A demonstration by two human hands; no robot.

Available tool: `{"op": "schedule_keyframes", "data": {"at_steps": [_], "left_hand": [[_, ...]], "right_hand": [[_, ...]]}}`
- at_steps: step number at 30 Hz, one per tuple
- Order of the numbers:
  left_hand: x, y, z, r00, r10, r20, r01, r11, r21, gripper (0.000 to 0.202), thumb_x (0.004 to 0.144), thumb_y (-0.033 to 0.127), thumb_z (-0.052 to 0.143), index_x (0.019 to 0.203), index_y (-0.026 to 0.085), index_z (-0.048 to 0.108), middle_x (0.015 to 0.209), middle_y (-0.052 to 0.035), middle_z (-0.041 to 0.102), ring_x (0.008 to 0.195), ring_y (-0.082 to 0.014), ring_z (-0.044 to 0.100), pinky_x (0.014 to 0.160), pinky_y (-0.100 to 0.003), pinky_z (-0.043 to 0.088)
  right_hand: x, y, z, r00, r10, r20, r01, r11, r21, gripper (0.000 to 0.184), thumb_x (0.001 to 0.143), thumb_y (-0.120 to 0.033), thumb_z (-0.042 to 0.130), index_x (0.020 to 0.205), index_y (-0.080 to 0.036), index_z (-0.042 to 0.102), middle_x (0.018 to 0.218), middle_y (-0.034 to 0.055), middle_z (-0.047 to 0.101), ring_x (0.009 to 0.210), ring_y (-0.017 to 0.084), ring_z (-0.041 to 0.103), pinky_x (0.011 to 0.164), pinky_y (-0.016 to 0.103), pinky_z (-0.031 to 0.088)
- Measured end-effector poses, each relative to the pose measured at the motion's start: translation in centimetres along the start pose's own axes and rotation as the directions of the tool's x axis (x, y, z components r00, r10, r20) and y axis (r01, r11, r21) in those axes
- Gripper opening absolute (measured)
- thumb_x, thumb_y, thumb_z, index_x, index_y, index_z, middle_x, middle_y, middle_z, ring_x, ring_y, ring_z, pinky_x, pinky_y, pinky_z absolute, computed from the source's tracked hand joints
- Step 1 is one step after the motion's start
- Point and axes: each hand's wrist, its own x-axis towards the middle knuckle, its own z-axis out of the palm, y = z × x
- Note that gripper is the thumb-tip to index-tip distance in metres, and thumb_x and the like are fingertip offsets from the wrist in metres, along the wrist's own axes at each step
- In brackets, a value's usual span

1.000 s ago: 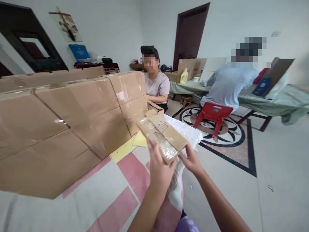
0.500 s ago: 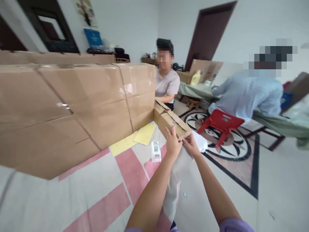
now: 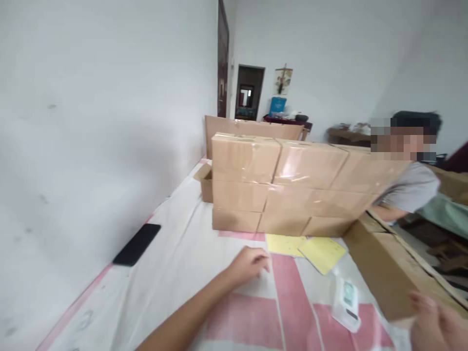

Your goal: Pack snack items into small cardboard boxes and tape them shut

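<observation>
My left hand (image 3: 251, 263) lies on the white and pink table cloth (image 3: 190, 253), fingers loosely curved down, holding nothing. My right hand (image 3: 437, 321) is a blur at the bottom right corner, by the near end of a long open cardboard box (image 3: 383, 270) at the table's right edge; whether it touches the box is unclear. A small white packet (image 3: 345, 301) rests on the cloth between my hands. Two yellow sheets (image 3: 321, 252) lie just beyond it.
A wall of taped cardboard boxes (image 3: 292, 178) stands across the table, with a small open box (image 3: 205, 183) at its left end. A black phone (image 3: 137, 243) lies near the left wall. A person in a grey shirt (image 3: 415, 187) sits behind the boxes on the right.
The view has swung left. Both hands have let go of the long box, which now rests at the table's right edge. My left hand has moved left onto the cloth.
</observation>
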Motion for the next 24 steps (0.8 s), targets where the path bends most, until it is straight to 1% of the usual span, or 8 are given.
{"op": "schedule_keyframes", "data": {"at_steps": [3, 6, 8, 10, 13, 15, 19, 24], "left_hand": [[-2.2, -6.5, -10.9, 0.923, -0.118, -0.366, 0.139, 0.99, 0.03, 0.032, 0.091, 0.044, 0.052, 0.075, 0.019, 0.065, 0.063, -0.0002, 0.062, 0.06, -0.0161, 0.058, 0.061, -0.026, 0.046], [-1.7, -11.3, -19.0, 0.744, -0.187, -0.642, 0.262, 0.965, 0.023, 0.032, 0.089, 0.049, 0.057, 0.076, 0.02, 0.059, 0.068, -0.0004, 0.058, 0.075, -0.0209, 0.06, 0.076, -0.033, 0.05], [0.3, -13.2, -22.7, 0.634, -0.211, -0.744, 0.319, 0.948, 0.003, 0.036, 0.079, 0.045, 0.073, 0.101, 0.019, 0.061, 0.085, -0.0033, 0.065, 0.091, -0.0257, 0.064, 0.089, -0.04, 0.051], [3.4, -14.4, -25.5, 0.553, -0.203, -0.808, 0.336, 0.942, -0.007, 0.076, 0.064, 0.04, 0.088, 0.128, 0.018, 0.054, 0.118, -0.0128, 0.066, 0.119, -0.0325, 0.061, 0.105, -0.046, 0.046], [8.5, -15.9, -28.9, 0.472, -0.194, -0.86, 0.328, 0.944, -0.034, 0.11, 0.062, 0.043, 0.093, 0.151, 0.016, 0.033, 0.154, -0.0244, 0.044, 0.148, -0.0379, 0.04, 0.12, -0.049, 0.035], [10.8, -17.3, -31.0, 0.432, -0.206, -0.878, 0.318, 0.946, -0.065, 0.119, 0.065, 0.044, 0.092, 0.156, 0.016, 0.022, 0.16, -0.0269, 0.035, 0.152, -0.0385, 0.035, 0.122, -0.05, 0.033], [11.9, -21.2, -34.3, 0.373, -0.194, -0.907, 0.279, 0.956, -0.09, 0.131, 0.055, 0.04, 0.097, 0.158, 0.015, 0.022, 0.16, -0.026, 0.035, 0.154, -0.0412, 0.029, 0.126, -0.054, 0.026], [11.6, -25.8, -36.4, 0.407, -0.145, -0.902, 0.154, 0.984, -0.089, 0.052, 0.092, 0.038, 0.064, 0.14, 0.019, 0.057, 0.151, -0.0164, 0.052, 0.147, -0.0303, 0.046, 0.124, -0.046, 0.035]], "right_hand": [[-2.6, -12.0, 7.6, 0.921, -0.28, 0.271, 0.218, 0.947, 0.238, 0.042, 0.09, -0.066, 0.055, 0.08, -0.027, 0.066, 0.095, 0.0132, 0.071, 0.091, 0.033, 0.067, 0.081, 0.048, 0.051], [-8.3, -23.4, 15.8, 0.659, -0.564, 0.497, 0.271, 0.795, 0.543, 0.046, 0.1, -0.056, 0.051, 0.07, -0.023, 0.062, 0.075, 0.006, 0.065, 0.072, 0.022, 0.062, 0.068, 0.034, 0.049], [-13.2, -29.5, 20.8, 0.47, -0.695, 0.545, 0.198, 0.684, 0.702, 0.046, 0.103, -0.05, 0.048, 0.071, -0.021, 0.063, 0.079, 0.0064, 0.067, 0.077, 0.021, 0.065, 0.073, 0.032, 0.051], [-17.6, -34.5, 25.5, 0.392, -0.721, 0.572, 0.094, 0.65, 0.754, 0.042, 0.105, -0.046, 0.044, 0.081, -0.021, 0.068, 0.1, 0.0093, 0.072, 0.096, 0.022, 0.069, 0.09, 0.034, 0.054], [-21.3, -40.6, 33.1, 0.505, -0.534, 0.679, -0.074, 0.757, 0.65, 0.033, 0.099, -0.039, 0.049, 0.116, -0.02, 0.069, 0.137, 0.0121, 0.066, 0.131, 0.025, 0.06, 0.113, 0.037, 0.047], [-21.9, -43.6, 38.3, 0.578, -0.401, 0.711, -0.114, 0.823, 0.556, 0.047, 0.097, -0.032, 0.047, 0.139, -0.014, 0.058, 0.153, 0.0177, 0.054, 0.144, 0.027, 0.05, 0.119, 0.042, 0.041], [-21.9, -46.5, 47.1, 0.613, -0.291, 0.735, -0.085, 0.9, 0.427, 0.062, 0.09, -0.022, 0.047, 0.151, -0.011, 0.048, 0.148, 0.0185, 0.06, 0.142, 0.028, 0.053, 0.118, 0.042, 0.043], [-22.6, -47.4, 53.1, 0.659, -0.208, 0.723, 0.058, 0.972, 0.226, 0.075, 0.095, -0.024, 0.043, 0.161, 0.004, 0.023, 0.163, 0.0272, 0.037, 0.155, 0.031, 0.035, 0.127, 0.044, 0.032]]}}
